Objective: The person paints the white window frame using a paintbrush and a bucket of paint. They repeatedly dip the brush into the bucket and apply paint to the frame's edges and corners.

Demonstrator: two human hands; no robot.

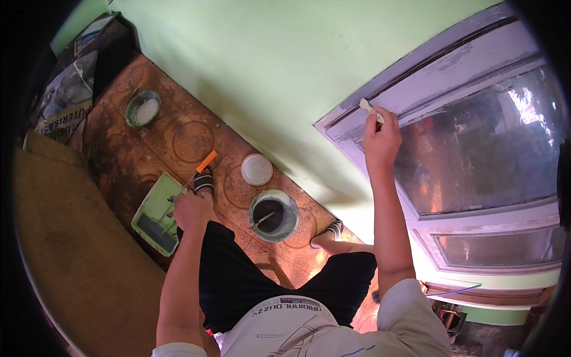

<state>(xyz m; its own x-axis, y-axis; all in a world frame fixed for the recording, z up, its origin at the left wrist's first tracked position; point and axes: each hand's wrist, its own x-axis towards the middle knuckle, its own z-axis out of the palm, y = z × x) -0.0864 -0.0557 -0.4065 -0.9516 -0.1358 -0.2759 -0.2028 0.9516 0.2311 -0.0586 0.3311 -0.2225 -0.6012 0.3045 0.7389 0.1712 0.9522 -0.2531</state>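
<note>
My right hand (382,138) grips a small paintbrush (366,106) by its pale handle. The brush tip is at the purple-painted window frame (341,109), close to where the frame meets the light green wall (267,58). Patchy, uneven purple shows on the frame around the glass pane (473,151). Low down, my left hand (194,212) overlaps the edge of a green paint tray (154,196). A paint roller with an orange handle (206,162) lies across that tray edge, its rod passing by my fingers. Whether they hold anything is hidden.
On the patterned brown tile floor (192,138) stands a bucket (290,209) of dark paint with a brush (265,219) in it. A white lid (256,169) and a green basin (145,107) lie nearby. A brown board-like surface (80,232) fills the left side.
</note>
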